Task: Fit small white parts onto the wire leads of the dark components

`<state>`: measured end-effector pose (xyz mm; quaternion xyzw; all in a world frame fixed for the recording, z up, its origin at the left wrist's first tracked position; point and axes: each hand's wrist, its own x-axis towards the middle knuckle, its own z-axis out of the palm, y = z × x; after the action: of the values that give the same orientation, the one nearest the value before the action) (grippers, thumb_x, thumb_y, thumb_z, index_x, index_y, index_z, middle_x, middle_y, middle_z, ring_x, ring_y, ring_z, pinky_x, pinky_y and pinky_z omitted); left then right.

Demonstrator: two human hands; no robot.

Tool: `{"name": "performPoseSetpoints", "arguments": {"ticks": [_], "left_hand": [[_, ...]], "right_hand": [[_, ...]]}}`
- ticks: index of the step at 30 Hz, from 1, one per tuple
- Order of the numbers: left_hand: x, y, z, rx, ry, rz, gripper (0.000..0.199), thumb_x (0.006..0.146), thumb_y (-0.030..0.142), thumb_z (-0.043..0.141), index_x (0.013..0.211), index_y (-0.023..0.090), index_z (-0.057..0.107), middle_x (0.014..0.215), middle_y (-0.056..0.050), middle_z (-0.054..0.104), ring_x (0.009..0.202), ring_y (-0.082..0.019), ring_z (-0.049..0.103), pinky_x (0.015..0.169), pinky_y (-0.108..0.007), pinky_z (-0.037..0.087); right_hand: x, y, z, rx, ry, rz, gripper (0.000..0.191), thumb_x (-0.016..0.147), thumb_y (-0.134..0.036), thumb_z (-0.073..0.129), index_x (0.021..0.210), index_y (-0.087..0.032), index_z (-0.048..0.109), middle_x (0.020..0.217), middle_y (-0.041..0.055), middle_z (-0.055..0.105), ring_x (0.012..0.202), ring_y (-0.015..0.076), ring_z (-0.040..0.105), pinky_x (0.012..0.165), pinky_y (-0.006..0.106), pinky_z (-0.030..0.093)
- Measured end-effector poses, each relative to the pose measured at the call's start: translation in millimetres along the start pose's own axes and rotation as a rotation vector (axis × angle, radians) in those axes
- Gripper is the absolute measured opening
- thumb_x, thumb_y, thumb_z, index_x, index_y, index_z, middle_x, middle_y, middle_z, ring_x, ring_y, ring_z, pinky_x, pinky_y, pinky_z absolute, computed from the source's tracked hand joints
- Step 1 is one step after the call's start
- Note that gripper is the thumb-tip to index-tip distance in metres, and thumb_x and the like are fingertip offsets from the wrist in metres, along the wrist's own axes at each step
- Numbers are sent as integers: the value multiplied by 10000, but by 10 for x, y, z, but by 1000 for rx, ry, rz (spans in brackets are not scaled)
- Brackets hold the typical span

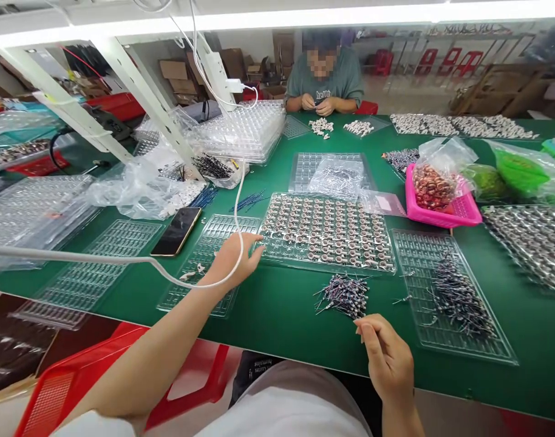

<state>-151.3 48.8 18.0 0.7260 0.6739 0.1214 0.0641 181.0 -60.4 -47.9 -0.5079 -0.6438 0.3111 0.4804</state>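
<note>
A green table (282, 328) is seen from above, with two bare hands at work over it. In the middle, a clear plastic tray (282, 249) is laid flat, its cells mostly filled with small ringed metal parts (345, 230). The far rows are filled right across; at the near left corner, a patch of cells is left bare, so by judgement most of the filling is done and a small share remains.

The left hand (236, 261) is held just beside the tray's left edge, above a second clear tray (223, 224) on which only a few white pieces (186, 276) are scattered. A narrow gap is left between its thumb and forefinger; whether anything is held cannot be told.

By the right hand (389, 358), a near edge of a loose pile of thin-wired parts (348, 295) is reached. Its thumb and forefinger are brought close together, but whether a part is pinched cannot be made out. Plenty of stock is left: besides this pile, a larger heap (462, 297) is spread on a tray (409, 255) at the right.
</note>
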Motion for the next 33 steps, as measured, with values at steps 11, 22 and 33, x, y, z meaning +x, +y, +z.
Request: {"name": "performPoseSetpoints", "arguments": {"ticks": [11,22,33], "left_hand": [[761,-89,115,153,-100,-152,353,852,332,486,1070,117,663,1050,-182,702,959,-339,652,783,-407,515],[822,-177,195,185,-147,-202,291,788,373,560,881,156,732,995,-158,704,885,-306,675,798,-379,526],[149,542,100,-262,-44,-83,200,841,379,571,827,202,662,862,-33,741,714,-205,651,683,-303,488]], "right_hand": [[23,-27,21,-7,26,-17,185,960,-247,497,887,-208,661,755,20,630,629,140,595,556,256,469],[53,-61,27,-12,21,-31,182,958,-227,499,871,-201,657,740,12,628,659,142,603,608,264,474],[42,-116,-64,-116,66,-9,90,930,-191,558,910,-210,645,800,17,635,700,139,570,638,277,469]]}}
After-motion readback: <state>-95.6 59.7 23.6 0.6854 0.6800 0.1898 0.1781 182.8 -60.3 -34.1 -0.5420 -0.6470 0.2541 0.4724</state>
